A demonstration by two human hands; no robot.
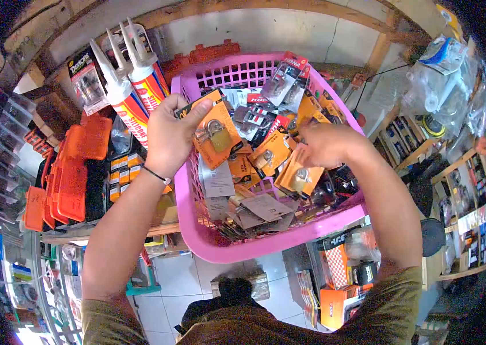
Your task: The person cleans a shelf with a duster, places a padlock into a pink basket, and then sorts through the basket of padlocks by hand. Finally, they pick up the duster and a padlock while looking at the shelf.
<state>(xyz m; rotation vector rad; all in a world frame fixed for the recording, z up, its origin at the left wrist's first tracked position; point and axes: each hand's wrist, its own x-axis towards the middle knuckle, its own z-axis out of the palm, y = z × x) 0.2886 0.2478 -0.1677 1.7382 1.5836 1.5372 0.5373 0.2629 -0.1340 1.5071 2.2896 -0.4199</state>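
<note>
Your left hand [169, 135] pinches an orange carded padlock [215, 133] by its upper edge, thumb across the front of the card, and holds it above the left side of the pink plastic basket [266, 244]. Keep that pinch on the card, not the lock body, so the card stays flat and its face is readable.

Your right hand [324, 144] is down among the heap of padlock packs [272, 150] in the basket, fingers curled; you seem to be lifting 1 orange pack [297, 178] hanging just below it, though I cannot tell how firmly it is gripped. Draw it out slowly, since the packs overlap and a neighbour may ride up with it.

The basket overhangs its shelf towards you, so avoid pressing down on the near rim. The 3 sealant cartridges [131, 92] stand just beside your left hand; keep your knuckles off them.
</note>
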